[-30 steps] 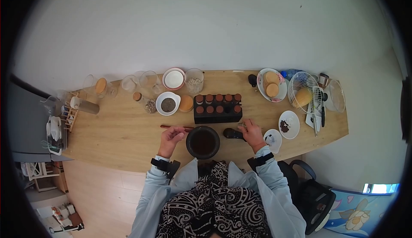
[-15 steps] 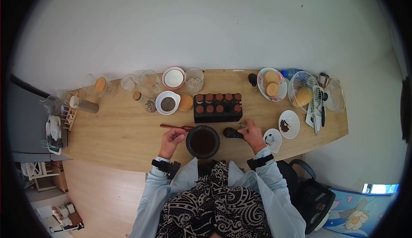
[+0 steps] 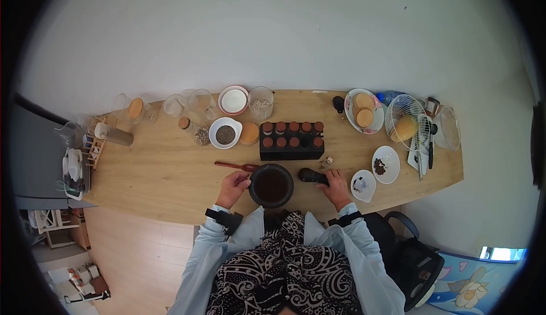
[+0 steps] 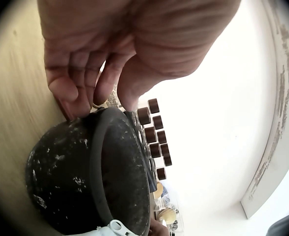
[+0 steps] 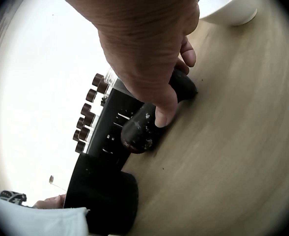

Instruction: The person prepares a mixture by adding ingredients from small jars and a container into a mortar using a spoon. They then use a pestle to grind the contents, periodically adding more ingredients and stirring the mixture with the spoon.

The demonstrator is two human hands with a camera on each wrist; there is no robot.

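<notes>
A black mortar (image 3: 291, 187) with dark brown contents stands before the person. At its left rim is the left hand (image 3: 232, 189); the left wrist view shows the fingertips (image 4: 78, 109) against the outer wall and the thumb at the rim's other side. The right hand (image 3: 336, 190) grips a black pestle (image 3: 311, 175) lying on the table, its thumb (image 5: 165, 110) along one side. Just beyond the pestle stands a small glass vial (image 3: 327, 161). Behind the mortar is a black rack (image 3: 291, 153) of brown-capped vials with one slot unfilled.
A red-handled utensil (image 3: 230, 165) lies left of the mortar. White bowls (image 3: 393, 173) with dark bits sit to the right. Along the back stand glass jars (image 3: 261, 102), a white bowl of dark powder (image 3: 226, 135), a floral bowl (image 3: 355, 123) with wooden lids and a wire basket (image 3: 405, 106).
The right hand has let go of the small vial and taken hold of the pestle. The left hand has moved right, from beside the mortar to its rim.
</notes>
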